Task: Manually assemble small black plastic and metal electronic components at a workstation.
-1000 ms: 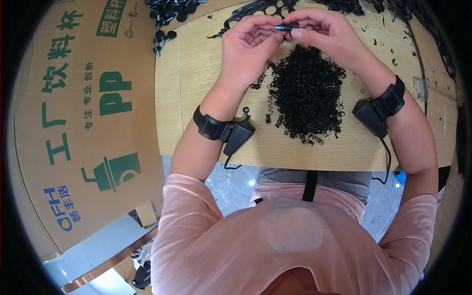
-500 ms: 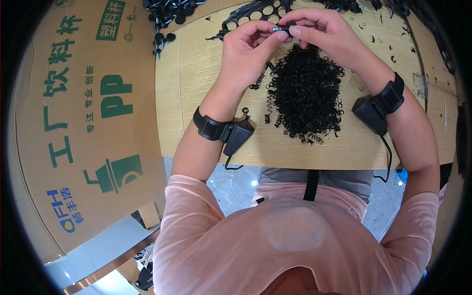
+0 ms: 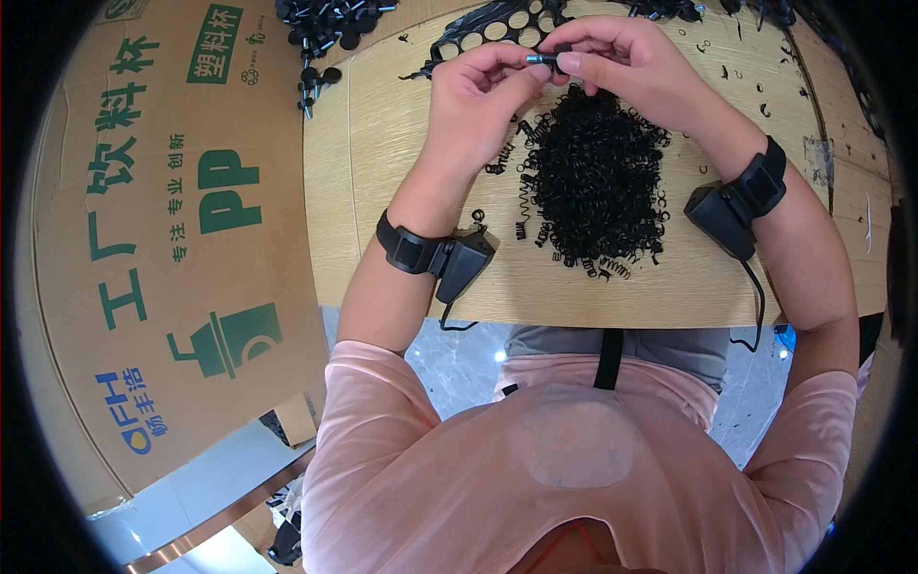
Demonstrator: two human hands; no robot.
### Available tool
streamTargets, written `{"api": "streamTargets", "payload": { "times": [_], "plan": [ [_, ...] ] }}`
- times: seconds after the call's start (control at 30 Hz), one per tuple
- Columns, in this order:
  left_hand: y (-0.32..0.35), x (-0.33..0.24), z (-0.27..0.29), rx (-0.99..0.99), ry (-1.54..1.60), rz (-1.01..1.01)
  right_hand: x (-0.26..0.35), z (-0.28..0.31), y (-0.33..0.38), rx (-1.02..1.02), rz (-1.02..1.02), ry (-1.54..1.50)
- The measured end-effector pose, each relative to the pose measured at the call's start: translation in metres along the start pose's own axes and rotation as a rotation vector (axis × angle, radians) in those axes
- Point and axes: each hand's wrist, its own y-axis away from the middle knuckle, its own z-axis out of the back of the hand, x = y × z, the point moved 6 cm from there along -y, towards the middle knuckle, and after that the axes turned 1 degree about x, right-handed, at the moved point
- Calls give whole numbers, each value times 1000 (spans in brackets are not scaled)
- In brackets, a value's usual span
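A small bolt [image 3: 539, 59] with a bright metal shank and a dark head is pinched between my two hands at the far side of the table. My right hand [image 3: 622, 67] closes thumb and fingers round its dark end. My left hand [image 3: 483, 91] has thumb and fingertips closed at the metal end. The fingers partly hide the bolt. Just below my hands lies a heap of black curly plastic trimmings [image 3: 598, 182], with loose curls round its edge.
Black-headed bolts [image 3: 330, 24] are piled at the far left. A black perforated sheet [image 3: 478, 36] lies beyond my hands. Scattered black scraps lie on the wooden tabletop [image 3: 382, 143] at right. A large cardboard box [image 3: 172, 287] stands at left. Each wrist wears a strapped black device with a cable.
The bolt and my left fingertips have shifted very slightly left, and a bit more of the metal shank shows. My right hand is nearly still.
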Motion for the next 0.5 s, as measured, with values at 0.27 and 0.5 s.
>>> {"api": "streamTargets", "payload": {
  "times": [0.27, 0.5],
  "plan": [
    [-1, 6, 4, 1, 98, 49, 4, -1, 2, -8, 76, 67],
    [-1, 7, 8, 6, 127, 38, 4, -4, 1, 46, 42, 86]
  ]
}}
